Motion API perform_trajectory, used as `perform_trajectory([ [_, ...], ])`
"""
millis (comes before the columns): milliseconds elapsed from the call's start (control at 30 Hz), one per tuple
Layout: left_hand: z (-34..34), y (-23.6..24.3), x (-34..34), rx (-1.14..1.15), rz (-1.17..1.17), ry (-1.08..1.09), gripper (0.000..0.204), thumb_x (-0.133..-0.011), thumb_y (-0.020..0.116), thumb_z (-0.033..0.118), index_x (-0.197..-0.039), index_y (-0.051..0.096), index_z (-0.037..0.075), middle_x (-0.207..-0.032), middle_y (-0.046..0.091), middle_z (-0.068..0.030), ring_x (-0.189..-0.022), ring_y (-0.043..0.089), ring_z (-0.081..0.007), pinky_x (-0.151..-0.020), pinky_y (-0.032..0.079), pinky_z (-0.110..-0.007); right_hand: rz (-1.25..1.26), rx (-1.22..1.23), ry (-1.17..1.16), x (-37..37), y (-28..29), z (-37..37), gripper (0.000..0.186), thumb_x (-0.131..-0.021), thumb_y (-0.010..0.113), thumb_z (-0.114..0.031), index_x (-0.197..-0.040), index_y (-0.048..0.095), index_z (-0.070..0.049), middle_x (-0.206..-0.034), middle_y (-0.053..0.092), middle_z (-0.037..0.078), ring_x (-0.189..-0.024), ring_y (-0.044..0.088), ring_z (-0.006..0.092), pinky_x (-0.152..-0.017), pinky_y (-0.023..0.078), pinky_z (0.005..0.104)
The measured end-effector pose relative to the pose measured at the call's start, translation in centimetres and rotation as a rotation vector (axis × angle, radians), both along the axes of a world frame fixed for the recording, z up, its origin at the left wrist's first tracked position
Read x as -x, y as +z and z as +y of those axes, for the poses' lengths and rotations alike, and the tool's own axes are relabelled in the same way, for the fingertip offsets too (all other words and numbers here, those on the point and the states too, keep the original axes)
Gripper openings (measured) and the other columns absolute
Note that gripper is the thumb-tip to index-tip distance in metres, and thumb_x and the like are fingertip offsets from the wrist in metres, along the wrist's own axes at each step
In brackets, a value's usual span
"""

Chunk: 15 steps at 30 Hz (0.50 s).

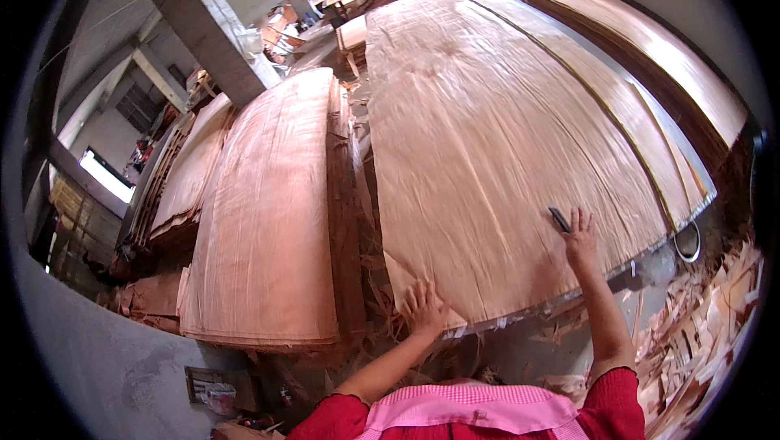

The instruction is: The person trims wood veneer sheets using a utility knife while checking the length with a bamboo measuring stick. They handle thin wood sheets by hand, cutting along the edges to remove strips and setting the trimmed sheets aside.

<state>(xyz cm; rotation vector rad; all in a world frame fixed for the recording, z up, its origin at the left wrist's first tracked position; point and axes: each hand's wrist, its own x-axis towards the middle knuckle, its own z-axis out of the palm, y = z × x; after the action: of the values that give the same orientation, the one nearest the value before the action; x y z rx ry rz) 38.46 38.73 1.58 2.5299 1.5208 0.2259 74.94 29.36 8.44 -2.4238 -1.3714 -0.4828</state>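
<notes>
A large wrinkled sheet of pale wood veneer [496, 147] lies on a raised stack before me, with darker lengthwise lines toward its right side. My left hand [424, 307] rests on its near left corner, fingers spread and holding nothing. My right hand [578, 237] is farther right on the sheet, closed on a slim black tool [558, 219], perhaps a cutter, with some fingers extended.
Veneer stacks stand left [260, 212] and far right [642, 42]. A concrete pillar [195, 26] rises behind the left stacks; more sheets and a partly visible person are at the back. Veneer scraps [695, 334] heap at the lower right. A white loop [696, 249] hangs by the sheet's edge.
</notes>
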Motion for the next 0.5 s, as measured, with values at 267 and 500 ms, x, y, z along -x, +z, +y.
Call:
perform_trajectory([
  [267,-0.5,0.3,0.3,-0.127,0.091,0.004,0.067,-0.079,0.045,0.047,-0.132,0.027,0.010,-0.137,0.021,-0.0151,-0.124,0.018,-0.0402,-0.096,0.016,-0.058,0.175,0.098,-0.138,-3.0,-3.0,3.3,0.037,-0.076,0.056,-0.020,-0.111,0.050,-0.008,-0.112,0.050,0.014,-0.105,0.047,0.0292,-0.085,0.040,0.0383],
  [500,1.1,-3.4,1.4,0.022,-0.171,-0.108,0.078,-0.076,0.046,0.054,-0.135,0.019,0.011,-0.140,0.012,-0.0144,-0.126,0.008,-0.0426,-0.095,0.009,-0.062,0.160,0.231,-0.304,-2.0,-3.9,7.1,0.019,-0.082,0.047,-0.023,-0.093,0.053,-0.009,-0.095,0.056,0.013,-0.094,0.052,0.0301,-0.076,0.044,0.0398],
])
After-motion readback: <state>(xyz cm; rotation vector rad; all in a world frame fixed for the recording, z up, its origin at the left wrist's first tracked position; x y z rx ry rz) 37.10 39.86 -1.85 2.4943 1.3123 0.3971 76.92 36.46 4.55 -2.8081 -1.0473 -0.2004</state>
